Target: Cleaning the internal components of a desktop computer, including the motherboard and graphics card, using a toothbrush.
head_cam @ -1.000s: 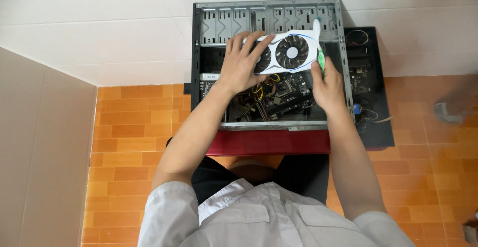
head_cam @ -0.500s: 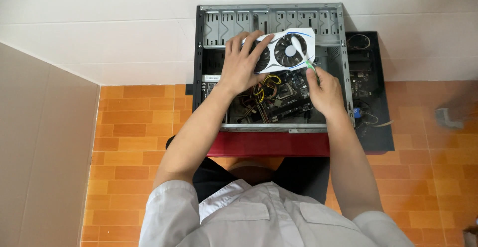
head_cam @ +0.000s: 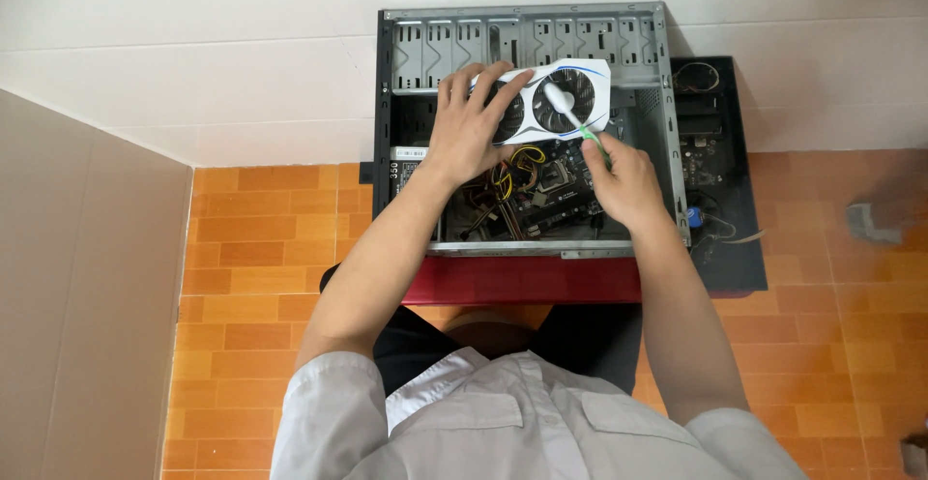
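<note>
since a moment ago our right hand [head_cam: 623, 182] has slid left and up, bringing the small brush [head_cam: 570, 117] onto the fan of the white graphics card [head_cam: 551, 103]. our left hand [head_cam: 471, 124] grasps the card's left end, fingers spread over it, holding it tilted above the open computer case [head_cam: 387, 132]. our right hand is clenched on the brush's green handle. the card's long axis runs left to right, just beyond our right hand; the brush points up-left onto it. the motherboard [head_cam: 556, 185] lies beneath.

A white graphics card [head_cam: 570, 103] with black fans sits in a grey case [head_cam: 387, 103] above orange floor tiles [head_cam: 251, 248].
</note>
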